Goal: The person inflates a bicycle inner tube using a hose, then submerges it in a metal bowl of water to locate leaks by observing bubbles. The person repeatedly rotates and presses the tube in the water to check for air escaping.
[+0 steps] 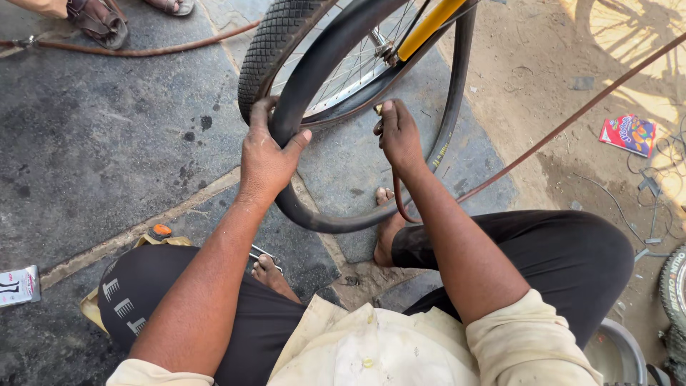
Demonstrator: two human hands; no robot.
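Squatting on the stone floor (107,136), you clench your left hand (266,159) around the black inner tube (314,86), which loops out from the bicycle wheel (286,43) down to the floor by your bare foot (388,229). Your right hand (399,136) pinches the brass end of a reddish air hose (564,125) against the tube at the valve. The hose runs off across the sandy ground toward the upper right; another stretch of it crosses the floor's far left edge beside another person's sandalled foot (100,21). A yellow frame bar (429,27) stands over the spokes. A colourful wrapper (629,134) lies on the sand, a metal bowl (618,350) sits by your right knee, and a small packet (18,286) rests at the floor's left edge.
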